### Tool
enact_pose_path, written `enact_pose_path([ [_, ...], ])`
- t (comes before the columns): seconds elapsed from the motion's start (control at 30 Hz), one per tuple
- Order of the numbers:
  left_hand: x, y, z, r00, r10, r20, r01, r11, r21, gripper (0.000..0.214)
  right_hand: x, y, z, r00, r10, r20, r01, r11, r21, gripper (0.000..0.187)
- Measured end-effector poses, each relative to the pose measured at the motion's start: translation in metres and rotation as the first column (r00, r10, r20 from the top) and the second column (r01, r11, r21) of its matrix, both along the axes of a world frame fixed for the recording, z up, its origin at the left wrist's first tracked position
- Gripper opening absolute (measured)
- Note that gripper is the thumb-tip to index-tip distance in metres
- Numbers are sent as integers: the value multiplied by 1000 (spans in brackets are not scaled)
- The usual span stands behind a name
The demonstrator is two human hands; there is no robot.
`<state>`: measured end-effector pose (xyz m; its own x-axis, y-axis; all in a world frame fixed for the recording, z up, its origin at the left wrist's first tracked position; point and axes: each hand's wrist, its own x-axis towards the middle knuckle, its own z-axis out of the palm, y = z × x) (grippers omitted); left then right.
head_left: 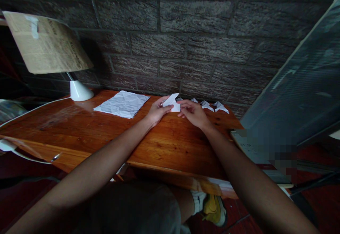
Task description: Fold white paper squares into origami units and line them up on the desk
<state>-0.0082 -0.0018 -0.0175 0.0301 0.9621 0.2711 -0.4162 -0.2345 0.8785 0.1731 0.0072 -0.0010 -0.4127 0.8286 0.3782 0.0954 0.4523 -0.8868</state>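
Note:
A small white piece of folded paper (175, 106) is held up over the wooden table, with a pointed flap rising at its upper side. My left hand (158, 110) is closed on its left part, thumb across the front. At its right edge my right hand (193, 112) has curled fingers that seem to pinch the paper; the exact contact is partly hidden. Behind and right of my right hand stand several folded paper pieces (221, 107) in a row by the wall, some half covered by the hand. Left of my hands lies a creased white paper sheet (123, 103).
A white-based lamp (79, 91) with a paper-covered shade (50, 46) stands at the table's (164, 145) back left, its cord running left. A dark brick wall (196, 21) bounds the back. A phone-like device (249, 141), partly blurred, is at the right, beside a translucent panel (297, 71).

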Motion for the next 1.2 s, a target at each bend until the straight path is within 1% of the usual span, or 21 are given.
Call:
enact_pose_path([
  [0.13, 0, 0, 0, 1000, -13, 28, 14, 999, -39, 46, 0, -2, 2, 1000, 24, -13, -24, 1000, -3, 31],
  [0.27, 0, -1, 0, 999, -7, 37, 10, 998, -67, 44, -1, -3, 2, 999, -12, -42, 12, 1000, -15, 33],
  [0.47, 0, 0, 0, 999, 18, 49, -14, 997, -77, 45, -3, -6, 4, 997, -54, -54, 57, 997, 43, 35],
  [0.57, 0, 0, 0, 999, 32, 33, -30, 997, -76, 44, -4, -7, 4, 995, -77, -59, 79, 997, 26, 36],
  [0.63, 1, -1, 1, 999, 31, 18, -30, 998, -63, 50, -4, -6, 3, 991, -112, -68, 113, 994, 8, 37],
  [0.77, 3, -8, 4, 1000, -1, -12, 1, 1000, -12, 80, -6, -3, -1, 977, -195, -81, 197, 980, 17, 39],
  [0.8, 3, -9, 5, 1000, -10, -23, 10, 1000, 9, 84, -6, -3, -1, 975, -205, -83, 208, 978, 24, 40],
  [0.83, 4, -11, 5, 999, -18, -39, 19, 999, 30, 83, -6, -3, -1, 974, -211, -82, 214, 976, 31, 40],
  [0.97, 6, -13, 7, 994, -19, -103, 26, 997, 74, 60, -7, -2, -2, 970, -229, -82, 234, 971, 50, 41],
  [1.1, 8, -12, 7, 994, 18, -111, -6, 995, 103, 60, -8, 1, -5, 966, -232, -116, 238, 970, 41, 40],
  [1.2, 8, -11, 7, 994, 50, -102, -40, 994, 102, 60, -8, 1, -5, 962, -248, -116, 256, 965, 63, 39],
])
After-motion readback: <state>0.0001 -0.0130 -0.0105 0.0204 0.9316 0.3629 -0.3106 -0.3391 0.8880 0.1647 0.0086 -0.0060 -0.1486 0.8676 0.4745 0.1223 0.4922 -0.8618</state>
